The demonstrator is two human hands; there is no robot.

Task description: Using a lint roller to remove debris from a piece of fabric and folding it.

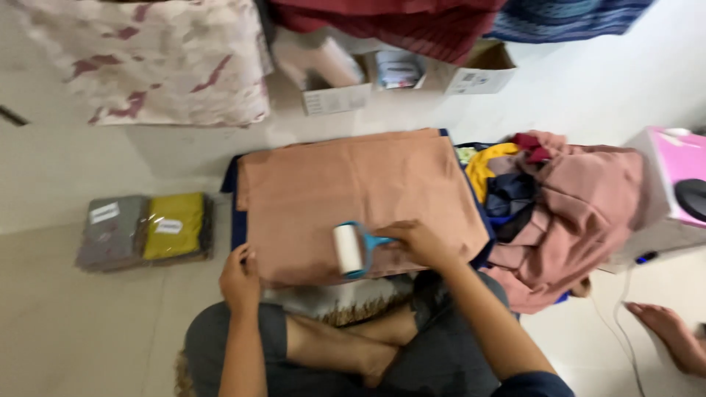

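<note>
Lint roller (348, 250), white roll on a blue handle, lies on the near edge of a folded salmon-pink cloth (353, 198), roll end pointing left. Right hand (418, 242) is clamped round the blue handle, fingers curled over it. Left hand (239, 279) presses the cloth's near-left corner, fingers bent over the edge, holding nothing else. Hands apart, roller between them.

The cloth is spread flat on a dark blue board (237, 213) that shows at the left and right edges, all on the pale tiled floor (73, 323). The person sits cross-legged just behind it, knees under the cloth's near edge.

Right of the cloth, touching the board: a heap of crumpled clothes (559, 206), pink, yellow, navy and red. Beyond it a pink-topped white box (673, 184). Left, well apart: two flat plastic-wrapped packs (143, 229), one grey, one mustard, side by side.

Far side: open cardboard boxes (397, 73), a floral blanket (154, 59) top left, red and blue fabric top right.

Bottom right, another person's bare foot (673, 334) on the floor beside a thin white cable (625, 331).
</note>
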